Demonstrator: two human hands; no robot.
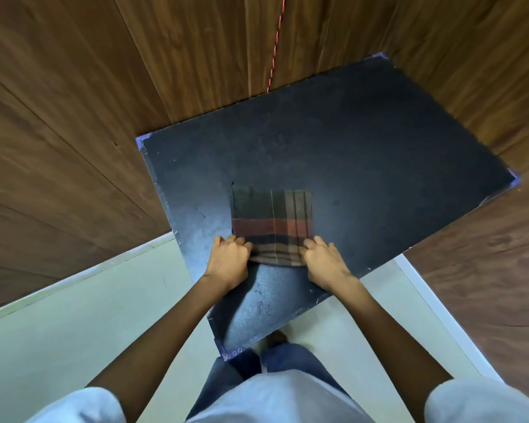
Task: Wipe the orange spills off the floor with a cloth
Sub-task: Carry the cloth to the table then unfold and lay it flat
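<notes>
Cloth [271, 222], near edge gripped by hands [277, 260]

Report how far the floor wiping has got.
Done: no orange spill shows on the black mat anywhere around the cloth. In hand: left hand and right hand grip the near edge of the plaid cloth, spread flat on the mat. Left: whatever lies under the cloth cannot be judged.

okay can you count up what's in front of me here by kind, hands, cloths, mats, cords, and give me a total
Hands: 2, the left hand and right hand, each with a grip on the near edge of the cloth
Plaid cloth: 1, lying flat on the mat
Black mat: 1
Red cord: 1, beyond the mat's far edge
Total: 5
</notes>
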